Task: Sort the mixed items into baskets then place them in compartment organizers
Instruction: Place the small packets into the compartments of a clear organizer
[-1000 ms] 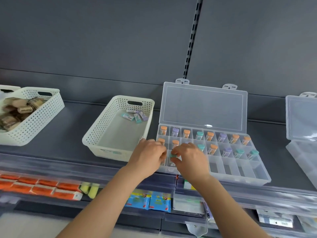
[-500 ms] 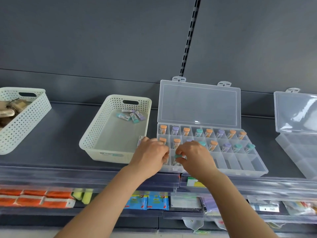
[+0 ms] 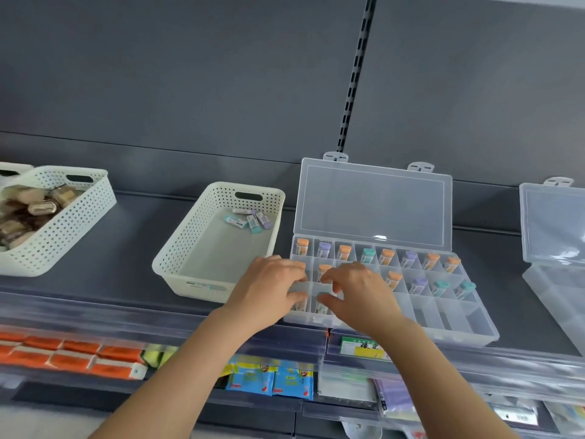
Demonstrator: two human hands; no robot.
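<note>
A clear compartment organizer (image 3: 449, 324) lies on the shelf with its lid open. Its back two rows hold small erasers (image 3: 387, 256) with orange, purple and teal ends. Both of my hands are over its front-left corner. My right hand (image 3: 361, 296) pinches a teal-ended eraser (image 3: 323, 294) between thumb and fingers, low in the second front compartment. My left hand (image 3: 269, 288) has its fingers curled over the first front compartment; whatever they hold is hidden. To the left, the white perforated basket (image 3: 177, 264) holds several loose erasers (image 3: 250, 220) at its far end.
Another white basket (image 3: 72, 229) with brown wrapped items stands at far left. A second open clear organizer (image 3: 557, 280) is at the right edge. A clear rail fronts the shelf, with packaged goods on the shelf below. A grey back wall is behind.
Both hands stay at the organizer's front-left compartments. My right hand's fingers have spread a little, and the teal-ended eraser sits lower in its compartment. The view has shifted slightly.
</note>
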